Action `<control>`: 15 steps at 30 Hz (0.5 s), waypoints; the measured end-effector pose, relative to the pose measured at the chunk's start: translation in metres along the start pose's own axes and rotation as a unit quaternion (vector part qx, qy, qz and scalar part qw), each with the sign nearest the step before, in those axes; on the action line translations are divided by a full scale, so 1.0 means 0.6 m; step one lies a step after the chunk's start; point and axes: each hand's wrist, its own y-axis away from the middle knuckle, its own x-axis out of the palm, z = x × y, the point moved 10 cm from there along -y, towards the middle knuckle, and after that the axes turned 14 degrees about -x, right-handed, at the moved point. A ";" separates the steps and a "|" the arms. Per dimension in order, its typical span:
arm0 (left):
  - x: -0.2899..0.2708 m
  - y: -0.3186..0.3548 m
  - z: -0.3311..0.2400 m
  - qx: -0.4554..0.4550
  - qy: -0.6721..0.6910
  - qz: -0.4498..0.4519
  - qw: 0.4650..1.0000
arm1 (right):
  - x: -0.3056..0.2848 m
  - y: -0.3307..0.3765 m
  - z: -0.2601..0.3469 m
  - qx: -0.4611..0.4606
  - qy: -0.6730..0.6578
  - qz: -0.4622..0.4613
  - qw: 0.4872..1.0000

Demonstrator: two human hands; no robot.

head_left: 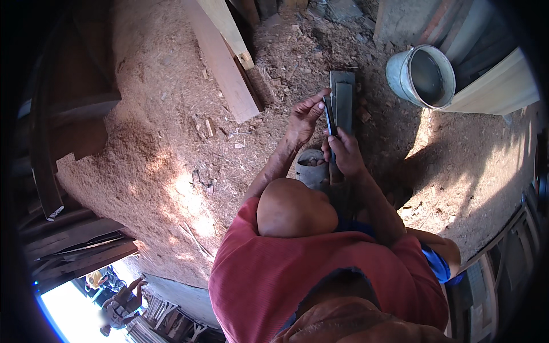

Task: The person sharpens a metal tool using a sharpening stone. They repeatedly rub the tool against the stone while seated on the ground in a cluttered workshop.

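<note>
Both hands meet near the picture's centre, over sawdust-covered ground (160, 143). The right hand (343, 151) grips the lower end of a narrow dark blade (330, 117); the left hand (304, 117) pinches its upper end with fingertips. A grey sharpening stone (344, 97) lies just beyond at twelve o'clock, a metal bucket (423, 77) at two o'clock, wooden planks (226, 63) at eleven.

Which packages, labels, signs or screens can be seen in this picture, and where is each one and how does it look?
None can be seen: no package, label, sign or screen shows.
The only containers are plain ones:
Metal bucket: upper right on the sawdust floor, round, grey, no label visible.
Small can: just below the hands, round, dull grey, no label visible.
The left hand and right hand hold a thin dark blade, unmarked as far as can be told.
</note>
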 end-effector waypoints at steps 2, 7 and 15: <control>0.003 -0.001 0.000 -0.002 0.006 0.003 1.000 | -0.003 0.000 0.002 -0.002 0.011 0.003 1.000; 0.016 0.003 -0.008 0.017 0.064 0.049 0.997 | -0.002 -0.002 0.014 -0.013 0.036 0.019 0.999; 0.006 0.002 -0.003 0.019 0.041 0.045 0.998 | -0.012 -0.005 0.024 -0.036 0.114 0.024 0.992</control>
